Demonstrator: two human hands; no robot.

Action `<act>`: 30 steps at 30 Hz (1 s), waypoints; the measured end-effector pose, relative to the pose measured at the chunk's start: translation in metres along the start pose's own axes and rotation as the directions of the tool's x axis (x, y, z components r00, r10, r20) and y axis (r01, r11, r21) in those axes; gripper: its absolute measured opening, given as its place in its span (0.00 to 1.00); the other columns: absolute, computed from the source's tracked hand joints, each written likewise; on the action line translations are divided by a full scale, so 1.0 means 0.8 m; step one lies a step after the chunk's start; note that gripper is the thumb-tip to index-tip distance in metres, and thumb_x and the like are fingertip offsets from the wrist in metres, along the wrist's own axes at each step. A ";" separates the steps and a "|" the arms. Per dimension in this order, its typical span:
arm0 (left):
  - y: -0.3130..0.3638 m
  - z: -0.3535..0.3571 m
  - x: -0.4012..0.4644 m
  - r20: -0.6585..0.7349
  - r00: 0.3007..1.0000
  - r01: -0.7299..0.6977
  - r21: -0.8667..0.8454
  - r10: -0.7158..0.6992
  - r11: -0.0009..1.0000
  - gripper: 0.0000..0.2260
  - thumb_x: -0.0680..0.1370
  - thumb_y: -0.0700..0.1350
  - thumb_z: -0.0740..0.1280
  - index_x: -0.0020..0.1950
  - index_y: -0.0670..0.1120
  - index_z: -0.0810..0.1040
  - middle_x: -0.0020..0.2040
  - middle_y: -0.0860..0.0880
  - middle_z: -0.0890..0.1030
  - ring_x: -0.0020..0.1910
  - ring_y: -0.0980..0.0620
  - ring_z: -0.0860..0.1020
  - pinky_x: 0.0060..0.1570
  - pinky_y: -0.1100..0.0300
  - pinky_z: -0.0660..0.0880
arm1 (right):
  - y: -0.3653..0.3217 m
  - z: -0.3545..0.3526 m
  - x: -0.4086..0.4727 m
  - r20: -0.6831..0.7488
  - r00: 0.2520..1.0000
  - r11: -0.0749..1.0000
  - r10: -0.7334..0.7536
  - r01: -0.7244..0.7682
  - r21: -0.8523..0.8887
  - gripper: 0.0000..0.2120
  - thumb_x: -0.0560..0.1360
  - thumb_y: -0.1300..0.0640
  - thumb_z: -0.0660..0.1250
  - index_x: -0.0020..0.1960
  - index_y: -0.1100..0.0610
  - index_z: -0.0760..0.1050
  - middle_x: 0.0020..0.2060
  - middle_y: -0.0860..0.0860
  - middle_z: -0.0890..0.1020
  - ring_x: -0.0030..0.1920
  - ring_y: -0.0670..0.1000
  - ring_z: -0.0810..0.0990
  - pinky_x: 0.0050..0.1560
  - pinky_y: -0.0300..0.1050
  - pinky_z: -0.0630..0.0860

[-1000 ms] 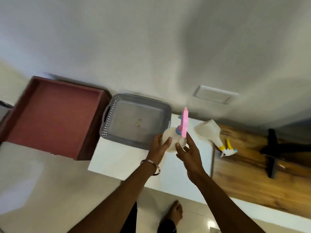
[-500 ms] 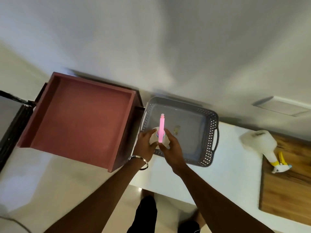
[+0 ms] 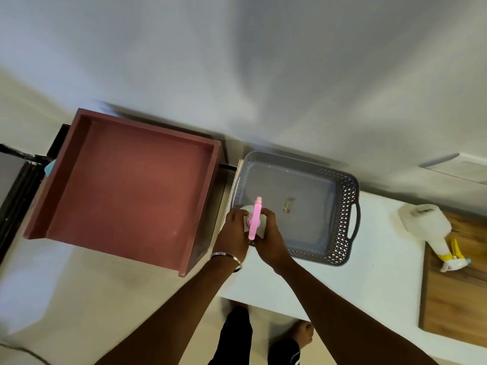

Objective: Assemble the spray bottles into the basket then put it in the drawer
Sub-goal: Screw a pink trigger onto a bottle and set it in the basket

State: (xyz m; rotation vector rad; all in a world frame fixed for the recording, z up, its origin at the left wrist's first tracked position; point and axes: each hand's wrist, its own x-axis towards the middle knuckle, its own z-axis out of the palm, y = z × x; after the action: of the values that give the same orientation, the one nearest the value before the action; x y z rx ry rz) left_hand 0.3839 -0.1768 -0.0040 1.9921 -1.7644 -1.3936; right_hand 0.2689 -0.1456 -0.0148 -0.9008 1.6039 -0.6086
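Note:
A white spray bottle with a pink trigger head [image 3: 254, 219] stands upright over the near-left corner of the grey perforated basket [image 3: 342, 217]. My left hand [image 3: 233, 230] grips its left side and my right hand [image 3: 270, 239] grips its right side. Most of the bottle's body is hidden by my fingers. A second white bottle with a yellow trigger head [image 3: 432, 230] lies on its side at the right, across the edge of a wooden board [image 3: 458, 291]. The open dark-red drawer [image 3: 126, 191] sits left of the basket, with nothing inside.
The basket stands on a white tabletop [image 3: 369, 285] against the wall. A small scrap [image 3: 288, 205] lies on the basket floor. A dark frame [image 3: 15, 196] is at the far left. My feet [image 3: 303, 335] show below the table's front edge.
Both hands have carried the pink-headed bottle from the middle of the table leftwards to the basket's near-left corner. The view has shifted left, bringing the drawer fully into sight.

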 end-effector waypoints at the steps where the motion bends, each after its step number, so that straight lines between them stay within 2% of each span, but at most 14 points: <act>1: 0.001 -0.001 -0.002 -0.005 1.000 -0.012 0.022 0.013 1.000 0.15 0.79 0.51 0.62 0.64 0.46 0.72 0.59 0.49 0.78 0.56 0.48 0.79 0.58 0.60 0.76 | 0.002 0.001 0.002 0.002 1.000 1.000 0.003 -0.003 -0.013 0.30 0.74 0.70 0.70 0.70 0.60 0.61 0.65 0.59 0.73 0.63 0.60 0.75 0.59 0.61 0.78; 3: 0.006 -0.005 -0.007 -0.017 0.999 -0.042 0.067 0.043 0.997 0.17 0.78 0.51 0.63 0.65 0.46 0.72 0.61 0.46 0.77 0.56 0.46 0.79 0.59 0.52 0.77 | 0.005 0.001 0.004 0.011 1.000 1.000 0.005 -0.004 -0.018 0.29 0.74 0.72 0.69 0.70 0.58 0.61 0.65 0.57 0.72 0.63 0.60 0.75 0.59 0.60 0.79; 5: 0.012 -0.008 -0.013 -0.013 0.998 -0.056 0.088 0.058 0.994 0.18 0.78 0.50 0.64 0.67 0.45 0.71 0.64 0.45 0.76 0.59 0.45 0.78 0.61 0.50 0.76 | 0.006 -0.002 0.003 0.025 1.000 1.000 -0.005 0.005 0.004 0.30 0.74 0.72 0.69 0.69 0.55 0.62 0.63 0.54 0.72 0.63 0.59 0.75 0.56 0.54 0.82; 6: 0.014 -0.010 -0.015 -0.017 0.998 -0.062 0.085 0.064 0.994 0.19 0.78 0.49 0.65 0.68 0.45 0.70 0.65 0.45 0.76 0.61 0.45 0.77 0.62 0.50 0.75 | 0.006 -0.005 0.001 0.021 1.000 1.000 -0.012 0.011 0.018 0.30 0.74 0.72 0.69 0.70 0.55 0.62 0.63 0.53 0.72 0.63 0.59 0.74 0.56 0.54 0.81; 8: 0.020 -0.016 -0.026 -0.063 0.995 -0.078 0.028 0.079 0.997 0.21 0.77 0.47 0.67 0.69 0.45 0.69 0.66 0.46 0.76 0.63 0.47 0.75 0.64 0.50 0.74 | 0.008 -0.016 -0.007 -0.017 1.000 0.999 -0.004 0.004 0.039 0.32 0.74 0.71 0.69 0.74 0.58 0.60 0.67 0.57 0.71 0.66 0.60 0.73 0.65 0.59 0.76; 11: 0.026 -0.027 -0.056 -0.190 0.977 -0.111 -0.067 0.096 0.992 0.21 0.74 0.45 0.71 0.66 0.46 0.73 0.63 0.48 0.78 0.61 0.51 0.76 0.62 0.55 0.75 | 0.008 -0.046 -0.033 -0.098 0.994 0.998 0.052 -0.050 0.023 0.35 0.75 0.68 0.69 0.77 0.56 0.59 0.74 0.54 0.67 0.73 0.57 0.68 0.73 0.53 0.67; 13: 0.016 -0.027 -0.080 -0.265 0.964 -0.057 -0.105 0.028 0.993 0.19 0.72 0.40 0.72 0.62 0.44 0.75 0.59 0.46 0.79 0.58 0.48 0.77 0.57 0.57 0.74 | 0.012 -0.066 -0.050 -0.125 0.988 0.996 0.092 -0.090 0.022 0.33 0.76 0.67 0.68 0.77 0.54 0.60 0.75 0.51 0.66 0.75 0.55 0.65 0.75 0.55 0.65; 17: 0.023 0.008 -0.142 -0.335 0.932 0.090 -0.150 -0.136 0.985 0.15 0.70 0.35 0.73 0.54 0.40 0.75 0.52 0.40 0.77 0.51 0.40 0.77 0.51 0.49 0.74 | 0.018 -0.145 -0.095 -0.239 0.962 0.991 0.133 -0.131 0.024 0.30 0.77 0.66 0.67 0.75 0.56 0.63 0.73 0.53 0.68 0.73 0.56 0.68 0.72 0.56 0.68; 20: 0.046 0.056 -0.179 -0.296 0.941 0.115 -0.176 -0.164 0.978 0.14 0.69 0.34 0.74 0.50 0.44 0.74 0.47 0.43 0.77 0.46 0.40 0.78 0.48 0.46 0.75 | 0.031 -0.215 -0.127 -0.350 0.920 0.984 0.177 -0.156 0.090 0.26 0.76 0.64 0.68 0.71 0.54 0.67 0.70 0.53 0.73 0.69 0.56 0.73 0.68 0.56 0.73; 23: 0.089 0.115 -0.199 -0.188 0.965 0.140 -0.215 -0.182 0.966 0.14 0.69 0.34 0.73 0.51 0.44 0.74 0.48 0.43 0.76 0.48 0.42 0.79 0.48 0.51 0.73 | 0.057 -0.284 -0.152 -0.417 0.876 0.967 0.242 -0.184 0.176 0.26 0.77 0.62 0.68 0.73 0.54 0.66 0.71 0.52 0.71 0.69 0.55 0.72 0.70 0.55 0.71; 27: 0.185 0.197 -0.193 -0.094 0.990 0.076 -0.241 -0.101 0.968 0.14 0.72 0.39 0.71 0.55 0.48 0.73 0.53 0.47 0.77 0.50 0.49 0.78 0.48 0.57 0.71 | 0.101 -0.380 -0.169 -0.478 0.844 0.967 0.243 -0.173 0.186 0.26 0.77 0.64 0.69 0.73 0.57 0.68 0.70 0.54 0.72 0.68 0.55 0.73 0.70 0.54 0.70; 30: 0.261 0.261 -0.172 -0.058 0.998 -0.002 -0.262 -0.014 0.965 0.15 0.73 0.40 0.71 0.58 0.47 0.73 0.55 0.47 0.77 0.52 0.48 0.78 0.48 0.58 0.72 | 0.132 -0.452 -0.179 -0.510 0.825 0.969 0.243 -0.177 0.175 0.25 0.76 0.65 0.69 0.72 0.60 0.68 0.68 0.56 0.73 0.67 0.57 0.74 0.70 0.54 0.70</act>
State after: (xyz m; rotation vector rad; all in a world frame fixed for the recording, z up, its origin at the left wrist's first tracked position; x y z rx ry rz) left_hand 0.1064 -0.0307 0.0839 1.8794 -1.4631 -1.4664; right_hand -0.0974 0.0022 0.0654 -0.4673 2.1023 -0.8348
